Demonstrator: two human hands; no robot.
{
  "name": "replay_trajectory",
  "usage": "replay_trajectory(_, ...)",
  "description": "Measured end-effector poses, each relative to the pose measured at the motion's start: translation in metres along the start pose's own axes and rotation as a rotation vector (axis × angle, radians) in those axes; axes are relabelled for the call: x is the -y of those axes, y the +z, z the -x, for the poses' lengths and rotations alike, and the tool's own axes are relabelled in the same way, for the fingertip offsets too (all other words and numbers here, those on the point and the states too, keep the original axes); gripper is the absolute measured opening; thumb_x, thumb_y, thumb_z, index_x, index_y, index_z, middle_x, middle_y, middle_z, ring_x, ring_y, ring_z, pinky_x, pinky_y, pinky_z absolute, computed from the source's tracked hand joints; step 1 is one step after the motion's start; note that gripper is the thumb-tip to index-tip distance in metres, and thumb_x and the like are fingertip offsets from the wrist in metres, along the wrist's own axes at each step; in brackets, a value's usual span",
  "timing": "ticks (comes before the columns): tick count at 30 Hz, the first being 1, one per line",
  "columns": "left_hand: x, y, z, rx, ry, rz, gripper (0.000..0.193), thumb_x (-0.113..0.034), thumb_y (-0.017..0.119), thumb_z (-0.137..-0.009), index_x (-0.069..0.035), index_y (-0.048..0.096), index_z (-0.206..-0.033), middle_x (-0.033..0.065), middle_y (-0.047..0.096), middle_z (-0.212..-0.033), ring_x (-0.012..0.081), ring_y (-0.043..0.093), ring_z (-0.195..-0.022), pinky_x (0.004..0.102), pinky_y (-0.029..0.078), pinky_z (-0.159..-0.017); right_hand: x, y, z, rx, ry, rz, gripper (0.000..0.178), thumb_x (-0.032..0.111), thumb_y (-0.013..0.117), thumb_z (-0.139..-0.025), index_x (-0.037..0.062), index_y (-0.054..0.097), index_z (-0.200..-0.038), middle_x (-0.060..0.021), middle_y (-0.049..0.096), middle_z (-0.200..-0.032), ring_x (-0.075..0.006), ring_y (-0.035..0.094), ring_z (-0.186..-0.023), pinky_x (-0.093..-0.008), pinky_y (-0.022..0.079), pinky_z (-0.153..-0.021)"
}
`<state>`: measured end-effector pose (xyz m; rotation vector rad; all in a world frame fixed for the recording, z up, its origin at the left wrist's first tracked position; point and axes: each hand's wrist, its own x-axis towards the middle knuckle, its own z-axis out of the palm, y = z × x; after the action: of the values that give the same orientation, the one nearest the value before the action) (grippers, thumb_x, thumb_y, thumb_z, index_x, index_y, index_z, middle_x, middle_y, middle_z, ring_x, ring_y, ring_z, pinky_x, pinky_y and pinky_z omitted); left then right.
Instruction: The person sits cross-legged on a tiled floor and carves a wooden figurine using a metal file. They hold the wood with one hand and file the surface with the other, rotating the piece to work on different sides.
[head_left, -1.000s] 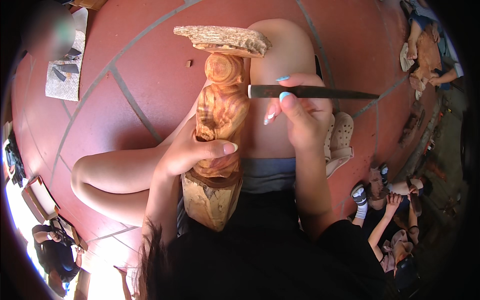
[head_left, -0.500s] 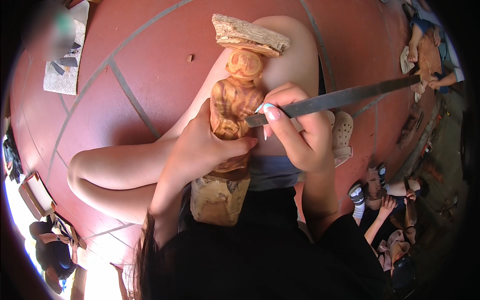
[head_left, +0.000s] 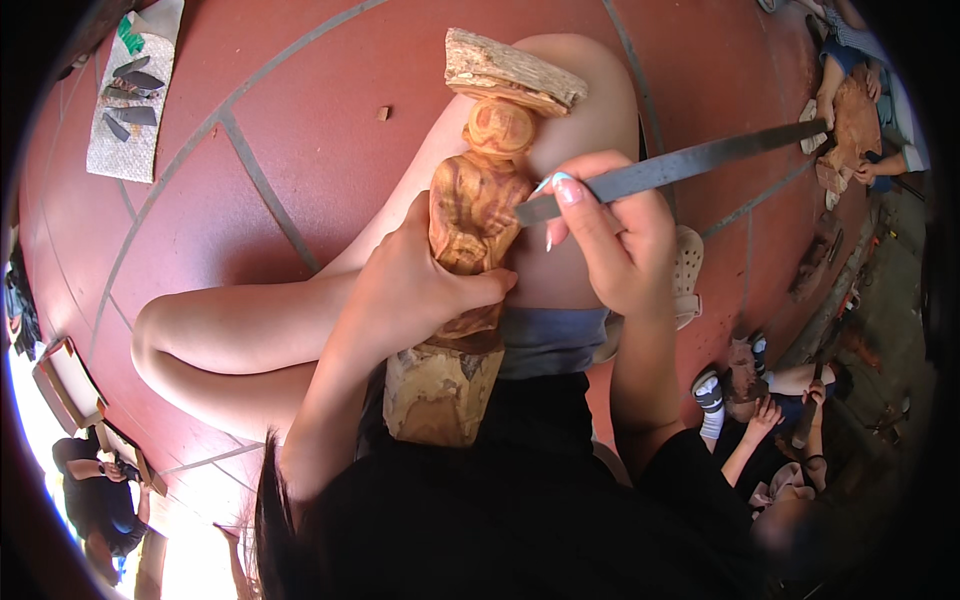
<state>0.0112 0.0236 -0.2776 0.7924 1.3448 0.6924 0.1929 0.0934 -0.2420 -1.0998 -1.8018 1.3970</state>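
A carved wooden figure point(head_left: 480, 205) lies across my lap, its round head toward the far side. Rough, bark-like wood point(head_left: 515, 72) tops the head, and a squared block point(head_left: 440, 393) forms the base against my shirt. My left hand point(head_left: 420, 285) wraps the lower body from the left, thumb across the front. In my right hand point(head_left: 620, 225) a long flat steel chisel point(head_left: 690, 168) is pinched near its working end. That end is at the figure's right side, by the arm; whether it touches the wood I cannot tell. The chisel's other end points far right.
Several dark blades point(head_left: 135, 90) lie on a pale mat point(head_left: 105, 155) at the far left. A small wood chip point(head_left: 383, 113) is on the red tiled floor point(head_left: 290, 140). A beige clog point(head_left: 687, 270) sits right of my knee. Other people work at the right; another person is lower left.
The chisel's working end has shifted up and slightly right along the figure's side. My left hand keeps its hold. A blurred shape that covered part of the mat is gone.
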Motion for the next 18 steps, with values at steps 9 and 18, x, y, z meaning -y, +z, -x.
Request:
replay_trajectory(9,-0.0011,-0.0002,0.001,-0.013,0.002,-0.03,0.073,-0.028,0.08,-0.062,0.007,0.048,-0.118,0.0199,0.066,-0.1,0.0287,0.064,-0.097,0.0351,0.048,-0.086,0.0004,-0.0004,0.0013,-0.071,0.001,0.014,0.01,0.0,0.049,-0.093,-0.0059,0.056,-0.095,-0.0158,0.064,-0.094,-0.0085,0.057,-0.062,-0.0213,0.049,-0.059)
replay_trajectory(18,-0.0011,-0.0058,0.0061,-0.006,-0.021,-0.085,0.077,-0.033,0.079,-0.061,0.007,0.048,-0.118,0.022,0.066,-0.1,0.0317,0.064,-0.097,0.036,0.048,-0.086,0.0024,0.0057,0.0053,0.021,-0.092,0.057,0.009,-0.001,0.049,-0.093,-0.005,0.057,-0.093,-0.0155,0.063,-0.093,-0.0085,0.057,-0.061,-0.0216,0.048,-0.058)
